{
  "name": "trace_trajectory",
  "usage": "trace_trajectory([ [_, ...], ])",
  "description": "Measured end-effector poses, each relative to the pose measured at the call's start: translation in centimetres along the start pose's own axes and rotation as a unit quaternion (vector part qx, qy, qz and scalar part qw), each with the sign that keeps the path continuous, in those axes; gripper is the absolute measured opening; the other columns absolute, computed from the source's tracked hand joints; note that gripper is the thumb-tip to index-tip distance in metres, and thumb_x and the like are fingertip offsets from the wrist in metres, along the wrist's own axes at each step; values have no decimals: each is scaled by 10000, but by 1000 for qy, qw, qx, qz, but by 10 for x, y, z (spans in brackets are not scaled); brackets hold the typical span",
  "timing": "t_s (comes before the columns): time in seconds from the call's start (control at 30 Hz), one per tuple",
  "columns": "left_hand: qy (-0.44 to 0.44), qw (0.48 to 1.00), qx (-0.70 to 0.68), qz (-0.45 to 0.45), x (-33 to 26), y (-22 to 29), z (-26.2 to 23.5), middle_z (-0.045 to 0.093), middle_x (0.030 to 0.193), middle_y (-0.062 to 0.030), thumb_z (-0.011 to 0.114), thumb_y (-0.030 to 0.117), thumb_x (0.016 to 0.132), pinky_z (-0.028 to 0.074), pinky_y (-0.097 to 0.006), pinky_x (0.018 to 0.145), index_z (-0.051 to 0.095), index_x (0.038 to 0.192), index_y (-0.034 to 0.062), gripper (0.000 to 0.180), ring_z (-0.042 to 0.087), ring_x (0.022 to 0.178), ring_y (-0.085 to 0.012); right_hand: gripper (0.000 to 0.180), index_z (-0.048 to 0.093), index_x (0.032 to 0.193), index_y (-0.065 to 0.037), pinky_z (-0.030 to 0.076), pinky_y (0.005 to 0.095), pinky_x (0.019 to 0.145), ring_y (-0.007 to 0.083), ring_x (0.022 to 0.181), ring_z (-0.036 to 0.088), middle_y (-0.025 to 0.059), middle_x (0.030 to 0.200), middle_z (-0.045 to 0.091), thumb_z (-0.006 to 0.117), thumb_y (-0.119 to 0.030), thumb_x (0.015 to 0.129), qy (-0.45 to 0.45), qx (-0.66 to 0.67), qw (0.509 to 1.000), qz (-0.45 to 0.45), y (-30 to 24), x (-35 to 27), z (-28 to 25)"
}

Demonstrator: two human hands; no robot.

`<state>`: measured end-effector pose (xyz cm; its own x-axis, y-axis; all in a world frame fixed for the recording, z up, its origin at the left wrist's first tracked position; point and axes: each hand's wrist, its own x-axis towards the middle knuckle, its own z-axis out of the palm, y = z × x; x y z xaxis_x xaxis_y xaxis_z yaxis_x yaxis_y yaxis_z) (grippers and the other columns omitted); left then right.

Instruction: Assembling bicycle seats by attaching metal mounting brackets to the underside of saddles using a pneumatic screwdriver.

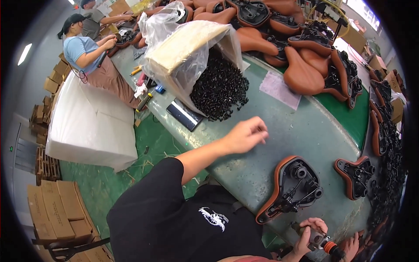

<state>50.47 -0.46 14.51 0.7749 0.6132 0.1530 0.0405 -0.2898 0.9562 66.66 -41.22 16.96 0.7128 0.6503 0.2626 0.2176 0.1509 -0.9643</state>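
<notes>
My left hand (pixel 246 135) reaches out over the grey-green table (pixel 279 131), fingers pinched together, and I see nothing between them. It hovers just in front of a pile of small black parts (pixel 218 89) spilling from a plastic-lined carton (pixel 185 48). A brown bicycle saddle (pixel 290 187) lies upside down near the table's front edge, its black rails showing. My right hand (pixel 310 233) at the bottom edge grips a power screwdriver (pixel 325 244) with an orange ring, below that saddle.
A second upturned saddle (pixel 358 174) lies to the right. Many brown saddles (pixel 301 65) are heaped at the back. A dark flat box (pixel 184 115) sits by the carton. Two people (pixel 91 54) work at the far left. A white-wrapped pallet (pixel 91 124) and cardboard boxes (pixel 59 214) stand on the green floor.
</notes>
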Motion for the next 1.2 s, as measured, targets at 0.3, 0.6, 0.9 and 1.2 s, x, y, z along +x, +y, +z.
trace_trajectory([
  [0.3,-233,865,-426,-129,-69,46,69,721,1019,-37,673,67,1060,604,-298,836,697,1212,12,164,737,910,-133,509,524,1430,-24,571,439,805,275,908,702,235,1262,675,698,-286,1030,15,131,980,-152,-75,30,23],
  [0.6,-283,814,-491,-132,-87,71,89,711,1099,-129,655,-30,1022,619,-322,812,751,1191,-65,197,765,907,-208,358,474,1130,-93,502,285,558,109,553,582,82,996,552,733,-161,892,-30,302,925,-228,-107,65,101],
  [0.9,-328,828,-444,-100,-71,61,86,695,1119,-148,674,-17,1024,627,-353,803,758,1168,-63,173,764,896,-218,376,478,1227,-88,600,346,649,171,669,689,118,1077,601,743,-173,974,-119,245,933,-237,-89,70,86],
  [1.2,-189,914,59,354,10,55,82,642,1358,-210,874,133,786,498,-477,1102,608,1410,-14,694,607,1307,-397,359,473,1217,-98,593,368,678,187,675,675,129,1102,609,715,-115,953,-124,168,936,-284,-97,69,58],
])
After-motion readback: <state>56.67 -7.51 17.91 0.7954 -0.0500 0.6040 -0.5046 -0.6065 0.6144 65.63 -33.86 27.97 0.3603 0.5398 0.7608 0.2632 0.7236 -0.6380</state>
